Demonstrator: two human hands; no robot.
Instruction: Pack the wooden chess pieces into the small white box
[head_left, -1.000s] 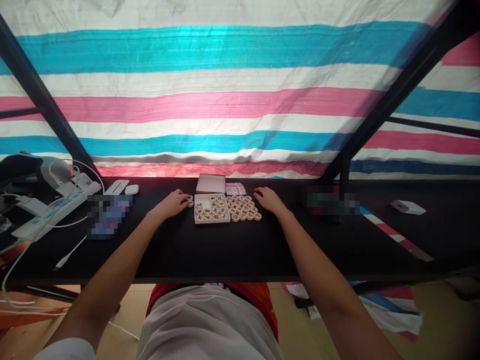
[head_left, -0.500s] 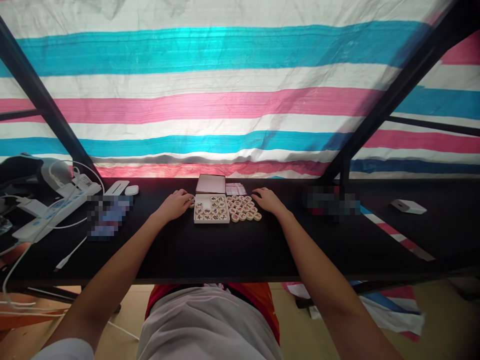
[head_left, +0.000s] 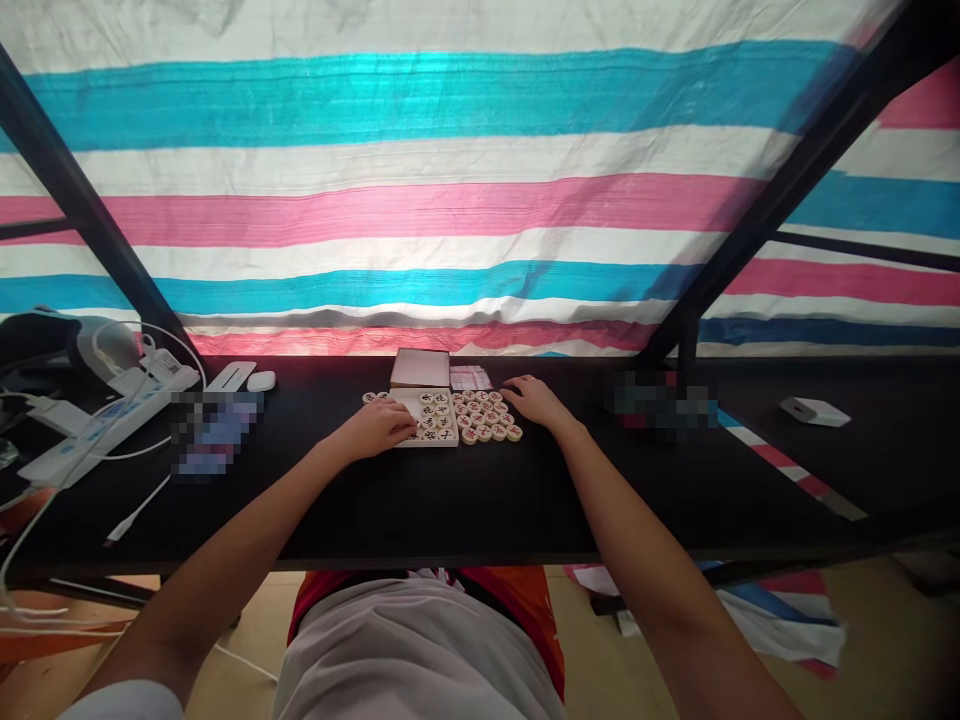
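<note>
My left hand (head_left: 377, 428) reaches over the left side of a white open box (head_left: 424, 445), fingers curled together at a black-marked Chinese chess piece (head_left: 413, 433) that they partly hide. More black-marked pieces (head_left: 430, 410) lie in the right part of this box. Two others (head_left: 368, 398) sit on the table past the box's left side, just beyond the hand. Close to the box's right wall, red-marked pieces (head_left: 484, 415) are grouped in rows. Flat at their right edge rests my right hand (head_left: 536, 400), fingers stretched out and holding nothing.
The box's lid (head_left: 420, 367) stands open behind it, beside a pink-and-white checked packet (head_left: 471, 378). A power strip (head_left: 112, 425) with cables, a white case (head_left: 261, 381) and a blurred item (head_left: 221, 435) lie left. A white adapter (head_left: 815, 412) is far right.
My left hand has moved right, from the pieces beside the box to over its left part. Two loose pieces there are now uncovered. My right hand stays put.
</note>
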